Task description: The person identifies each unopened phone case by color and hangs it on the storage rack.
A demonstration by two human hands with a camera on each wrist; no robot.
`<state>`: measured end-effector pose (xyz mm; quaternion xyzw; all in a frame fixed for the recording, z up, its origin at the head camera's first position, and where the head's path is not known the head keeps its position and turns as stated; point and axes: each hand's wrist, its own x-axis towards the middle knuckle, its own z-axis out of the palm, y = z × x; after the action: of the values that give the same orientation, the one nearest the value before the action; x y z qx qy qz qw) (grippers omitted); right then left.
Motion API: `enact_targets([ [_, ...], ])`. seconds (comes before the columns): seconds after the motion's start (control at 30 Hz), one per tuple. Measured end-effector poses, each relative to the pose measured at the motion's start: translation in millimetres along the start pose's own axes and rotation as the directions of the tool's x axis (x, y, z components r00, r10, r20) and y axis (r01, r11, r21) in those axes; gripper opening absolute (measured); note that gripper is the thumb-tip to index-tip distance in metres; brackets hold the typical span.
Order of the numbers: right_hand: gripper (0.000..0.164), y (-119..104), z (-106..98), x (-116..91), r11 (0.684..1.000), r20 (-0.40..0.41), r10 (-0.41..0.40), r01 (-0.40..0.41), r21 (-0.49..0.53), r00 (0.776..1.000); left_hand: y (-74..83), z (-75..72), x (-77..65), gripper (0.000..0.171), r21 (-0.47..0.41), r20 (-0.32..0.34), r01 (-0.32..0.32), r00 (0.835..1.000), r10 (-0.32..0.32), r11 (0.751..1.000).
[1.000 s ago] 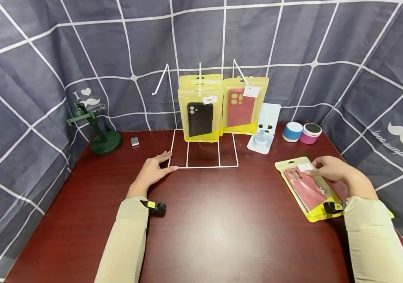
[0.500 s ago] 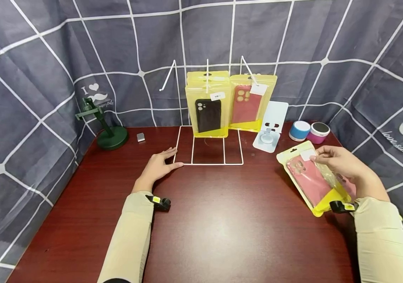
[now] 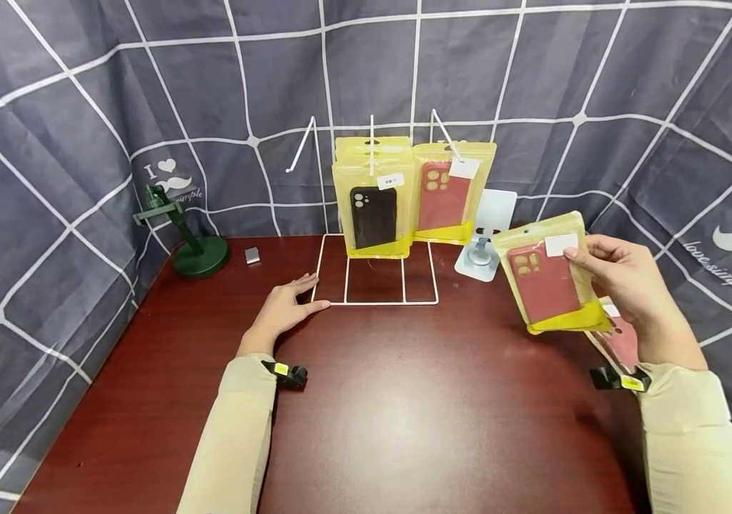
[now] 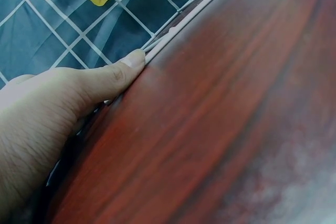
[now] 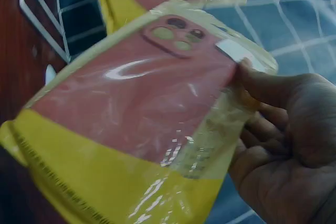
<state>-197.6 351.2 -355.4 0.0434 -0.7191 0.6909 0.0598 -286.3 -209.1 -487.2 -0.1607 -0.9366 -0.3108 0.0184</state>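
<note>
In the head view my right hand (image 3: 629,285) pinches the side of a yellow-edged packaged phone case (image 3: 542,282), raised off the table. A pink case with camera cut-outs and a white label shows through its clear front, also in the right wrist view (image 5: 136,87). Another packaged pink phone case (image 3: 623,339) lies below the right hand, partly hidden. My left hand (image 3: 282,310) rests at the front left corner of a white wire display rack (image 3: 385,303), its thumb touching the wire in the left wrist view. Packaged black (image 3: 375,221) and pink (image 3: 443,196) cases hang on two hooks.
The rack's left hook (image 3: 300,146) bears nothing. A light blue phone stand (image 3: 478,257) is behind the held package. A green stand (image 3: 201,253) and a small grey block (image 3: 252,255) are at the left. Grey checked cloth (image 3: 211,86) surrounds the table's back and sides.
My right hand has lifted the packaged pink case off the table, uncovering more of the one beneath. The left hand stays at the rack's corner. The head view has shifted slightly.
</note>
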Motion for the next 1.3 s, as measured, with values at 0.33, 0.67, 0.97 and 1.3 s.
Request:
enact_targets([
  [0.33, 0.014, -43.3, 77.3, 12.3, 0.909, -0.195, -0.276, 0.321, 0.267, 0.941, 2.2, -0.6, -0.8, 0.076, 0.000, -0.003, -0.013, 1.000, 0.013, 1.000],
  [0.67, 0.021, -63.6, 136.7, 35.6, 0.857, -0.282, -0.293, 0.381, 0.346, 0.914, 2.5, -1.0, -1.0, 0.075, -0.003, -0.005, -0.003, 1.000, 0.003, 1.000],
  [0.97, 0.024, -53.0, 140.9, 47.9, 0.906, -0.352, -0.235, 0.336, 0.259, 0.906, 0.5, 1.2, -1.8, 0.076, 0.002, -0.007, 0.003, 1.000, -0.003, 1.000],
  [1.3, 0.025, -38.4, 147.7, 73.5, 0.937, -0.391, -0.228, 0.311, 0.162, 0.892, 0.6, 1.3, -1.5, 0.079, -0.006, 0.001, 0.004, 1.000, -0.004, 1.000],
])
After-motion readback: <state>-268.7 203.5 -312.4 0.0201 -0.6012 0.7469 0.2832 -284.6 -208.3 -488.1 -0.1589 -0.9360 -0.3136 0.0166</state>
